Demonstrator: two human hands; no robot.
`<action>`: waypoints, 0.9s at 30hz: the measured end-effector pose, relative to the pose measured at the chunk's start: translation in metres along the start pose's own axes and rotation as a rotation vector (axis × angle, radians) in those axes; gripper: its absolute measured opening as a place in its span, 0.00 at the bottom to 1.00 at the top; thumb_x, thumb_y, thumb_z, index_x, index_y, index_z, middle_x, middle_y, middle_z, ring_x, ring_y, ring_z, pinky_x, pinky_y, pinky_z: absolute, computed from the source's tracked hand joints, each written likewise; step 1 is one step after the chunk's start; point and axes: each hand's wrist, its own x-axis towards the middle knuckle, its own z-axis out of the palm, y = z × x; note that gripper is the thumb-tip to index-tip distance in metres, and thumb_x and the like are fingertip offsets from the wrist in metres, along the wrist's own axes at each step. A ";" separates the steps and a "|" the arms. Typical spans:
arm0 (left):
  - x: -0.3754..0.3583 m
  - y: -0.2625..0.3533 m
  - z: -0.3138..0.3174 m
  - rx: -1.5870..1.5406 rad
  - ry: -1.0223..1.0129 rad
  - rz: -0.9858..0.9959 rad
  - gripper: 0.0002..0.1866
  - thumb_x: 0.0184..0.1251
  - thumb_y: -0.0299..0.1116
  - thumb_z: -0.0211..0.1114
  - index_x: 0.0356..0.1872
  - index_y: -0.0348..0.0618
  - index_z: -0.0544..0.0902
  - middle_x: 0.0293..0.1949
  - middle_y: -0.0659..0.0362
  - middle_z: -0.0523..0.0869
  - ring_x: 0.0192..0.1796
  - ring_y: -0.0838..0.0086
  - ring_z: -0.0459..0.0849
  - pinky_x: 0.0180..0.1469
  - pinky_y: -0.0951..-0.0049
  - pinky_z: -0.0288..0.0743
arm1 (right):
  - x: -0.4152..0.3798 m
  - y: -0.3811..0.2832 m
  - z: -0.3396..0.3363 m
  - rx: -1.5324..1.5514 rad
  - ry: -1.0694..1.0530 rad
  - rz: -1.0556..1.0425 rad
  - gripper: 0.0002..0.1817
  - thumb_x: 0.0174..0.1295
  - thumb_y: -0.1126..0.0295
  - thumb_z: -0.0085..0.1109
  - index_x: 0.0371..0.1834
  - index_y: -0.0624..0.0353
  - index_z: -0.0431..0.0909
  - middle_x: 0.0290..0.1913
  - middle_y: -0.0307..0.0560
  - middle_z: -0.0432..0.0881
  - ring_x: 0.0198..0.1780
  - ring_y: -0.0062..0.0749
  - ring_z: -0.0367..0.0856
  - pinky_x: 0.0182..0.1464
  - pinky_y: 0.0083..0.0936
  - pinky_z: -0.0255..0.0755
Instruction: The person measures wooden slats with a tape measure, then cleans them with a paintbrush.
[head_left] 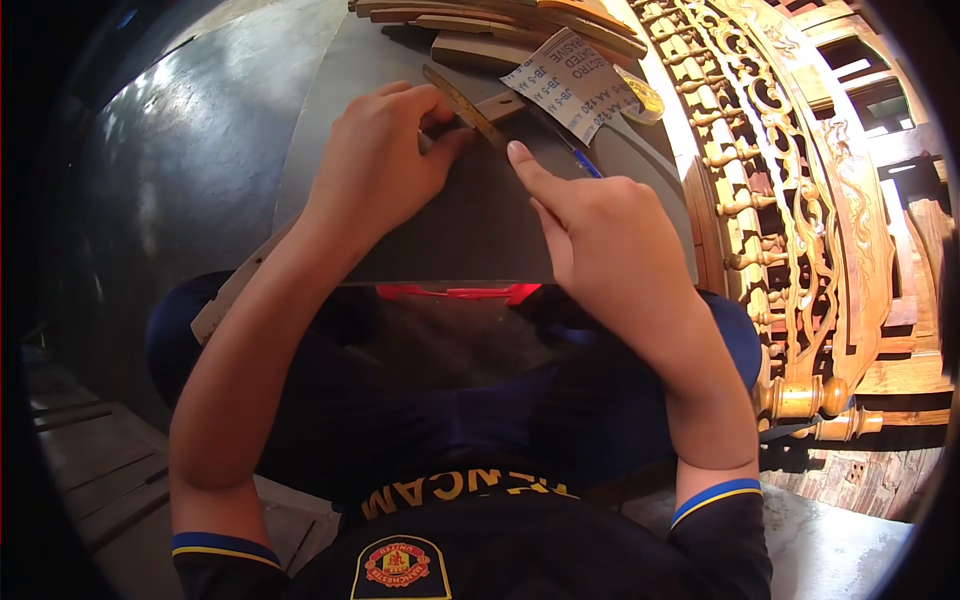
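A narrow brownish strip that looks like a flat file (468,108) runs diagonally above the grey board. My right hand (610,225) is closed around its near end, with the index finger stretched along it. My left hand (385,150) is closed, thumb and index finger pinched at the end of a small pale wooden piece (498,107). The file crosses over this piece, close to the left fingertips. Part of the wooden piece is hidden by the file and fingers. A blue pen (587,164) lies just beyond my right hand.
Sandpaper (565,80) lies printed side up beside stacked wooden strips (480,45). A yellow roll (643,98) sits to its right. The grey board (450,230) spans my lap. A long wooden strip (225,305) passes under my left forearm. Carved wooden furniture (800,200) stands at right.
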 end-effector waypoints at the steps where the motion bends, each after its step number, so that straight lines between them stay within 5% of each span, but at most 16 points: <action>1: 0.000 0.000 0.001 -0.001 0.004 0.002 0.11 0.62 0.31 0.80 0.38 0.35 0.89 0.37 0.49 0.90 0.37 0.52 0.91 0.43 0.55 0.83 | -0.003 -0.002 -0.003 0.017 -0.005 0.011 0.25 0.70 0.74 0.62 0.72 0.58 0.83 0.27 0.57 0.84 0.31 0.57 0.85 0.37 0.50 0.77; 8: 0.001 -0.003 0.000 0.026 -0.003 0.041 0.12 0.65 0.32 0.80 0.41 0.35 0.89 0.39 0.51 0.91 0.35 0.60 0.91 0.40 0.62 0.82 | 0.023 0.008 0.020 -0.091 0.016 -0.029 0.27 0.70 0.76 0.62 0.73 0.56 0.83 0.27 0.56 0.84 0.30 0.55 0.85 0.36 0.49 0.76; 27: -0.001 -0.006 0.003 0.063 0.035 0.080 0.12 0.65 0.32 0.80 0.41 0.35 0.89 0.38 0.50 0.90 0.35 0.58 0.90 0.42 0.61 0.82 | 0.000 -0.002 -0.015 0.003 -0.048 0.001 0.25 0.70 0.73 0.63 0.72 0.55 0.84 0.28 0.59 0.85 0.32 0.58 0.86 0.38 0.51 0.77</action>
